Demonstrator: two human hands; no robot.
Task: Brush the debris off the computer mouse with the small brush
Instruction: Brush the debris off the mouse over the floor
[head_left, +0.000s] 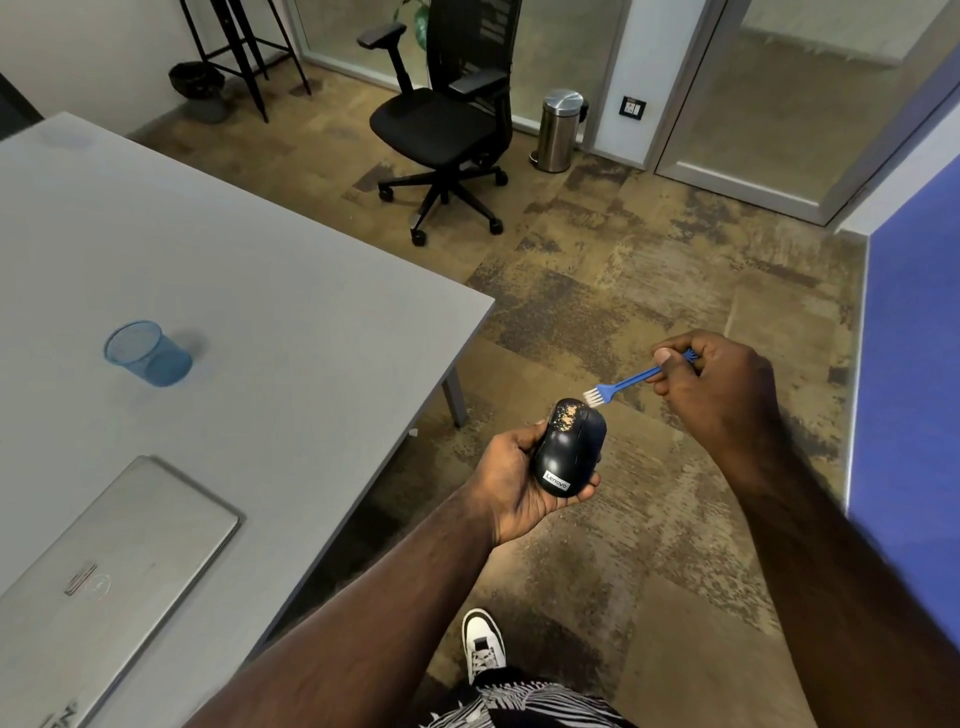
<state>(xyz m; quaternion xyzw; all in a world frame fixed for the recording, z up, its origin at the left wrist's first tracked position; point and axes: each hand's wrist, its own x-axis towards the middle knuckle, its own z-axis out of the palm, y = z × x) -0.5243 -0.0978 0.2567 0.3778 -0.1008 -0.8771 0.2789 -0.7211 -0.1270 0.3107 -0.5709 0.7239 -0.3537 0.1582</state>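
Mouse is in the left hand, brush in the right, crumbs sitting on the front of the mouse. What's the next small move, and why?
Probably lower the brush so its white bristles land on the tan debris and sweep it off the front edge. The bristles hover just right of the mouse, apparently not touching, and the debris looks unswept. The left hand cradles the mouse over the floor, so crumbs should fall clear.

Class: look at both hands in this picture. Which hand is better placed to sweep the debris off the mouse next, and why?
The right hand: it holds the blue brush, bristles just beside the debris. The left hand is cradling the mouse.
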